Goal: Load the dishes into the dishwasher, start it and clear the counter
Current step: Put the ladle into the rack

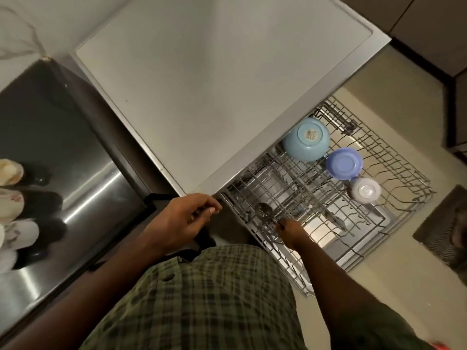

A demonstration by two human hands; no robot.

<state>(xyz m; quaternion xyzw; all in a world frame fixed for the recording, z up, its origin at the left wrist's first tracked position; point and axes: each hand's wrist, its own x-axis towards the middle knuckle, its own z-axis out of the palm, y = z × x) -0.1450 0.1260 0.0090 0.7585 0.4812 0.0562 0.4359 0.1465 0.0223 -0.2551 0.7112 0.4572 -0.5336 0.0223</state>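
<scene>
At the far left we see three pale cups (pixel 15 195) lined up along the edge of a stainless steel surface (pixel 75 157), its brushed top catching streaks of light. Beside it, filling the middle of the view, lies the flat grey dishwasher top (pixel 214 84).

Our left arm comes up from the lower left, bent at the elbow, and the left hand (pixel 188 218) hovers at the near corner of the dishwasher top, palm turned down. Its fingers are curled inward with the thumb tucked against the fingertips; something thin and dark may be pinched there, but the view is too dim for us to say, so we cannot tell whether it grips anything. Below it our green plaid shirt (pixel 202 299) fills the bottom of the frame.

Our right arm reaches straight forward and down into the pulled-out wire rack (pixel 394 157). The right hand (pixel 290 229) is closed around the handle of a metal spoon (pixel 265 210), whose bowl points away from us and lies among the tines at the rack's near left corner.

Farther along the rack, three dishes sit upside down in a row: a light blue bowl (pixel 306 139) close under the dishwasher's edge, a smaller violet bowl (pixel 344 163) just beside it, and a small white cup (pixel 365 190) next in line. To the right, on the pale floor, lies a dark patterned mat (pixel 439 233).
</scene>
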